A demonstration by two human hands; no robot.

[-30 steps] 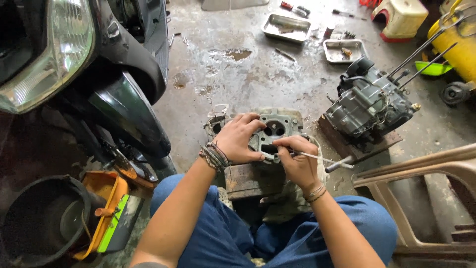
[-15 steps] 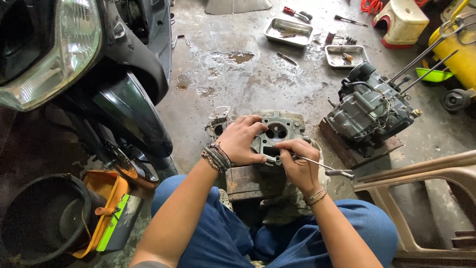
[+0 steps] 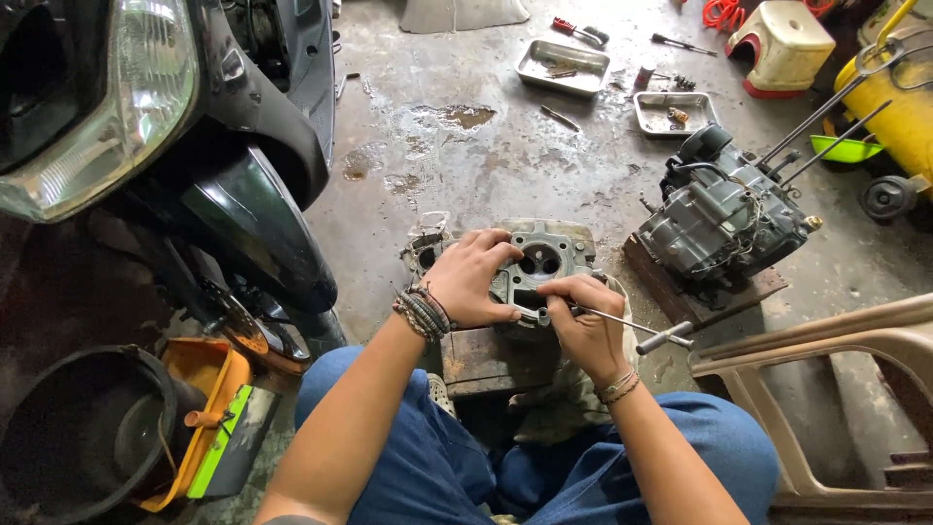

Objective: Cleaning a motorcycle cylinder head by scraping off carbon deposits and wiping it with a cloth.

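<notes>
Two trays: metal trays (image 3: 562,66) and (image 3: 677,111) are lying on the wet concrete floor (image 3: 505,165) well beyond the work, each holding small parts
Surroundings: a dark scooter (image 3: 194,146) is standing at the left, an engine block (image 3: 724,216) is sitting on a board at the right, a black bucket (image 3: 83,428) is lying at lower left
In the way: nothing is covering the part except the person's own hands
Cylinder head (image 3: 544,261): grey, grimy cast metal with two round openings showing, resting on a rusty block (image 3: 491,358) between the knees
Left hand (image 3: 471,277): fingers are curling over the head's left edge, gripping it
Right hand (image 3: 583,321): fingers are closing around a thin metal tool (image 3: 637,326), its tip touching the head's near face
Count: one head, one tool, two hands, two trays
</notes>
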